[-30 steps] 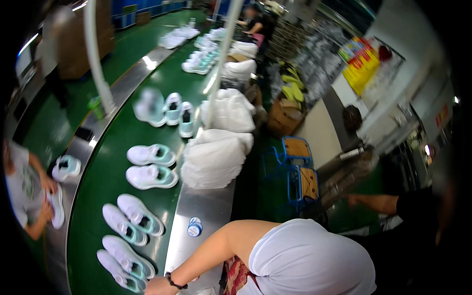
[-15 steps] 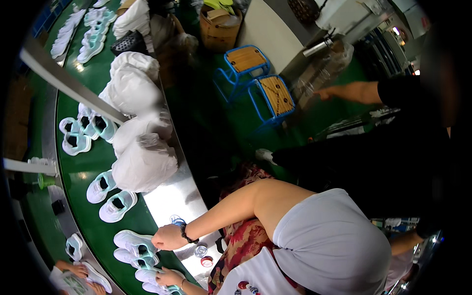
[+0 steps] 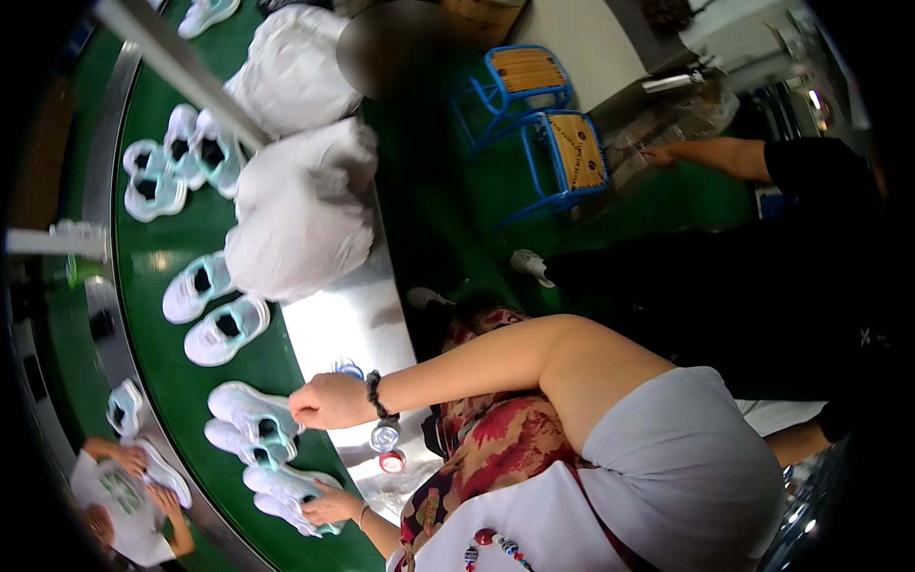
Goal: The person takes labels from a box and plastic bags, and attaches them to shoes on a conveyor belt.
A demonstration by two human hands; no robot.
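Note:
My right hand (image 3: 334, 400), a dark band at its wrist, is closed with its fingertips at the heel of a white and mint sneaker (image 3: 246, 400). A second sneaker (image 3: 232, 439) lies right against that one on the green belt (image 3: 181, 405). Nearer to me, my left hand (image 3: 332, 505) has its fingers curled on the heel end of another white and mint sneaker (image 3: 286, 480), with its mate (image 3: 283, 510) alongside. What the right fingertips pinch is partly hidden behind the knuckles.
White bulging plastic bags (image 3: 300, 210) sit along the metal ledge (image 3: 353, 324), with a small glass jar (image 3: 385, 437) and a red cap (image 3: 392, 461) closer in. More sneakers (image 3: 227, 329) stand farther up the belt. A co-worker (image 3: 124, 496) handles a shoe across it. Two blue-framed stools (image 3: 577, 153) stand beyond.
The view has shifted, so belt, bags and shoes appear higher. Both my hands stay at their sneakers. More of the co-worker across the belt shows.

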